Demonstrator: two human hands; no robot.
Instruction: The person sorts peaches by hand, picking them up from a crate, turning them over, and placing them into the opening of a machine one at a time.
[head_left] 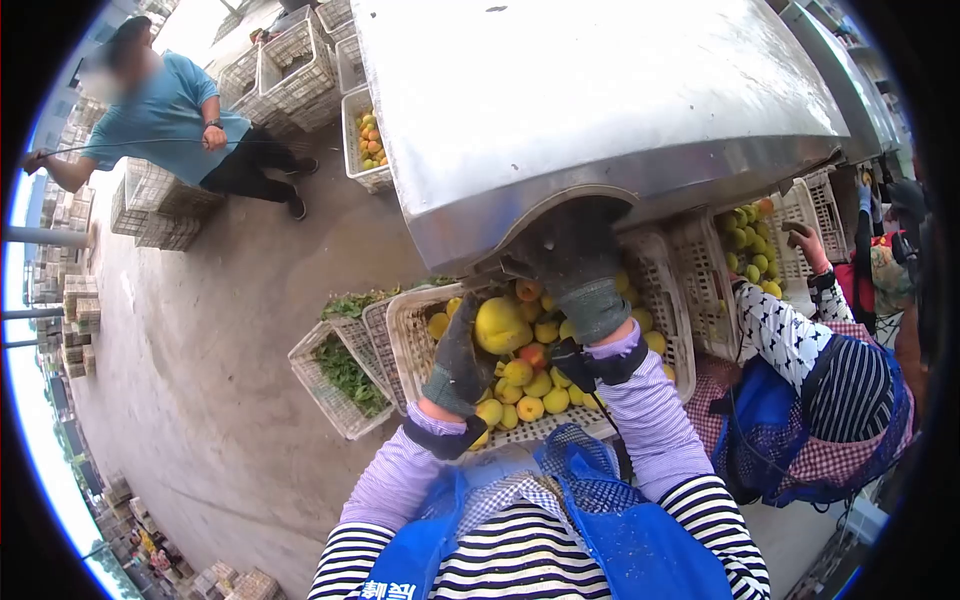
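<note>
My left hand [462, 358], in a dark grey glove, holds a large yellow peach [501, 325] above a white plastic crate [412, 340] filled with yellow and reddish peaches [530, 385]. My right hand [580, 262], also gloved, reaches up under the curved edge of a big metal chute [600, 90]; whether it grips anything is hidden by the chute's shadow. I wear lilac sleeves, a striped shirt and a blue apron.
A crate of green leaves [345, 378] stands left of the peach crate. To the right a co-worker's sleeve [785, 335] reaches toward another crate of yellow fruit [748, 250]. A person in a blue shirt [165, 120] sits on stacked crates at the far left.
</note>
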